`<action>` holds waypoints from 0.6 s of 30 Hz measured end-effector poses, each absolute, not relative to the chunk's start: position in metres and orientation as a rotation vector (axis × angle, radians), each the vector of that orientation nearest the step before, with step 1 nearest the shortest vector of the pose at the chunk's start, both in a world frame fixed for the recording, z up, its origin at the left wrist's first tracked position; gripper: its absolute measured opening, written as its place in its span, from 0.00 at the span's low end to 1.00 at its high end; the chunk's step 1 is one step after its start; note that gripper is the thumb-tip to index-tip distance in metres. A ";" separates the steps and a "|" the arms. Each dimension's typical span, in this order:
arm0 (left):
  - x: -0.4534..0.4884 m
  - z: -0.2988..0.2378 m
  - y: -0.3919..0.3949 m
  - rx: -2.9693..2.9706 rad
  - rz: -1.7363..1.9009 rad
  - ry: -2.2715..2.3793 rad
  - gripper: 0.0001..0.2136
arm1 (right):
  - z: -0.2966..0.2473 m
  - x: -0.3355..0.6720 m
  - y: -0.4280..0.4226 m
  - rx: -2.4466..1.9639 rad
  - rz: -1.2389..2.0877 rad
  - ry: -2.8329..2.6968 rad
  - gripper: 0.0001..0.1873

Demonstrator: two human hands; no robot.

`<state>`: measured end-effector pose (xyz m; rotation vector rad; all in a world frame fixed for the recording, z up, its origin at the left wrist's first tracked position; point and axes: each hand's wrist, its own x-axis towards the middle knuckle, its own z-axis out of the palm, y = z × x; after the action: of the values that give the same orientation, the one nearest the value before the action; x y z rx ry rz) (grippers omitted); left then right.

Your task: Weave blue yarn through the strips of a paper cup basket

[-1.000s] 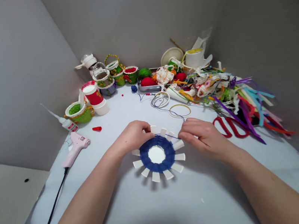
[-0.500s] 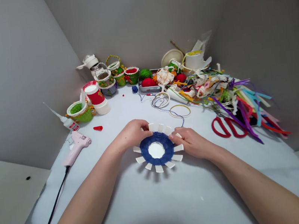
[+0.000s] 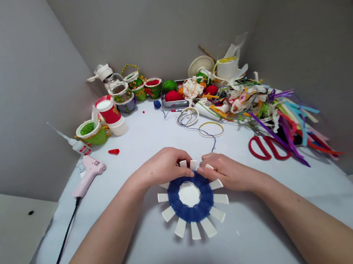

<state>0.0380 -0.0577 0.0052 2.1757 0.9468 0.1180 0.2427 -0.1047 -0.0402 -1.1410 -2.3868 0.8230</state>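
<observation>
Both of my hands grip the far edge of a cut paper cup point(image 3: 193, 215), splayed flat with white strips radiating out and dark blue yarn woven around its round white base. My left hand point(image 3: 170, 165) pinches the upper left rim, thumb on the blue weave and fingers behind the strips. At the upper right, my right hand point(image 3: 224, 171) is closed on the rim, its thumb close to the left one. From behind the right hand a blue yarn strand point(image 3: 213, 144) runs back over the table to a small blue yarn ball point(image 3: 157, 104).
A pink glue gun point(image 3: 89, 174) and a glue bottle point(image 3: 80, 146) lie at left. Small decorated baskets point(image 3: 96, 135) stand behind. Red-handled scissors point(image 3: 269, 147) rest at right beside a heap of ribbons point(image 3: 282, 119). A metal tray point(image 3: 175, 103) holds yarn balls.
The woven cup has come nearer to me and tilted, showing its base more fully. My left hand has slid right along the rim, toward my right hand.
</observation>
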 end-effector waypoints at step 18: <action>0.038 0.002 -0.051 2.216 0.197 1.240 0.11 | -0.023 0.266 -0.104 -1.382 0.914 -1.943 0.14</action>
<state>0.0378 -0.0509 0.0016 2.2158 1.2403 0.1968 0.2659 -0.1038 -0.0234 -1.3819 -1.9431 0.9141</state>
